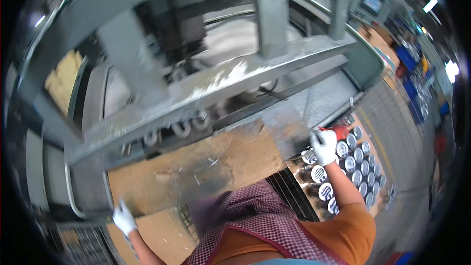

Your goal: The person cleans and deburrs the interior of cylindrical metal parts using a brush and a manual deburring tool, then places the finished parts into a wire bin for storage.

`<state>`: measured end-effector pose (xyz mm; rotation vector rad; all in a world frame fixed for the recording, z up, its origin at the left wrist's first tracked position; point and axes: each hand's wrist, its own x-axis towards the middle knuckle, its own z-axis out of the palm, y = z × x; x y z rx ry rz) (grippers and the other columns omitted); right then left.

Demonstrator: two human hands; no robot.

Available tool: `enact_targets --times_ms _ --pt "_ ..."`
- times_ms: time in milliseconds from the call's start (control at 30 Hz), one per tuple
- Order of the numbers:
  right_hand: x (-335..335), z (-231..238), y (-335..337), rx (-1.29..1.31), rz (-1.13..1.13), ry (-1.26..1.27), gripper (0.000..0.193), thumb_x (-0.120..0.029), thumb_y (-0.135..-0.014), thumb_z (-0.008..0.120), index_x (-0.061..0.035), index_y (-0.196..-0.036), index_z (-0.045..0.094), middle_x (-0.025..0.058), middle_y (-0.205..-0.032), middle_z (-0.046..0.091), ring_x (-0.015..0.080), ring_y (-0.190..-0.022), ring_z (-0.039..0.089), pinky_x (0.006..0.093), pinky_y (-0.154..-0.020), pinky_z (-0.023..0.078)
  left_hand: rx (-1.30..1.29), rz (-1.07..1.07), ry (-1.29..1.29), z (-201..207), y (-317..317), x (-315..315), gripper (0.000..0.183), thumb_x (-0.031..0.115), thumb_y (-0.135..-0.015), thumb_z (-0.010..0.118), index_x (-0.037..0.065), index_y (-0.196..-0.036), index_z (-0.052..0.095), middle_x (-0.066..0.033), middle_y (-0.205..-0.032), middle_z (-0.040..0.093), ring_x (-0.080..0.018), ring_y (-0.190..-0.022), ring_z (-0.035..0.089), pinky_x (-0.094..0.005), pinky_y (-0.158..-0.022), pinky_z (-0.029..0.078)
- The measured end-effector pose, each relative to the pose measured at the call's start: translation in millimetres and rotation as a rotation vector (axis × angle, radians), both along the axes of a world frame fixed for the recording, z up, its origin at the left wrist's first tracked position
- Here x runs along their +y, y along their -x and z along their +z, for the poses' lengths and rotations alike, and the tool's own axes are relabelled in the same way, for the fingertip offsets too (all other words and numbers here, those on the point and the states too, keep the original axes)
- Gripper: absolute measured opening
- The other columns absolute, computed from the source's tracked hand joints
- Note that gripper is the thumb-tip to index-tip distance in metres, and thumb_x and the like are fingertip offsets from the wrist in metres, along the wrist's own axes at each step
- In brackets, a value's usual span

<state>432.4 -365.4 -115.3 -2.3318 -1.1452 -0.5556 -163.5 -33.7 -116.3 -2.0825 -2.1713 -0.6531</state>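
Note:
My left hand [125,219], in a white glove, is at the lower left corner of a worn brown cardboard sheet [245,152]. A finger stretches up along the sheet's edge; I see nothing held in that hand. My right hand [324,147], also gloved, is beyond the sheet's right end, above rows of silver-topped round parts [357,155]. Its fingers are curled, and what they grip is mostly hidden. Right beside it is a red object [341,131], its kind unclear. Small metal bits [212,162] lie on the dark-stained cardboard.
A grey-green machine frame [272,20] rises in front of me, its heavy crossbar [221,86] spanning beyond the cardboard. Metal rings [181,128] sit under the crossbar. Blue bins [414,100] stand at the far right beside the floor [392,127]. Another cardboard piece [157,235] lies near me.

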Motion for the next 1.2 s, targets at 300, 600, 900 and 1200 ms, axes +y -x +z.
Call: enact_targets --times_ms 300,600,900,1200 --pt "-3.0 32.6 1.7 0.097 0.168 0.186 0.016 -0.026 -0.08 0.063 -0.0122 -0.072 0.066 0.0062 -0.067 0.058 0.0273 -0.067 0.056 0.0396 -0.066 0.043 0.06 0.168 0.309 26.0 -28.8 13.4 0.059 0.054 -0.093 0.045 0.001 -0.099 0.07 -0.0246 -0.088 0.068 -0.0425 -0.08 0.064 -0.0465 -0.075 0.05" --pt "-5.2 33.2 0.5 0.172 0.146 0.094 0.015 -0.023 -0.076 0.069 -0.0111 -0.07 0.062 0.0051 -0.065 0.056 0.0262 -0.066 0.052 0.0388 -0.066 0.041 0.062 0.209 0.345 18.6 -25.2 21.0 0.061 0.056 -0.093 0.044 0.001 -0.102 0.07 -0.0219 -0.093 0.068 -0.0405 -0.077 0.064 -0.0471 -0.071 0.051" --pt "-6.4 13.8 -4.9 0.123 0.041 0.032 0.026 -0.028 -0.077 0.067 -0.0115 -0.062 0.056 0.0056 -0.059 0.052 0.0262 -0.062 0.052 0.0382 -0.063 0.042 0.167 0.218 0.424 24.2 -42.2 22.5 0.059 0.056 -0.094 0.04 0.008 -0.12 0.064 -0.019 -0.11 0.066 -0.0377 -0.092 0.065 -0.044 -0.082 0.051" --pt "-1.3 2.8 6.6 0.004 0.035 -0.046 0.019 -0.022 -0.073 0.07 -0.0107 -0.066 0.056 0.0067 -0.06 0.048 0.0261 -0.061 0.051 0.0387 -0.061 0.04 0.253 0.095 0.309 -35.3 48.3 38.4 0.053 0.048 -0.099 0.035 0.014 -0.135 0.053 -0.0146 -0.116 0.065 -0.0336 -0.097 0.064 -0.0418 -0.081 0.052"
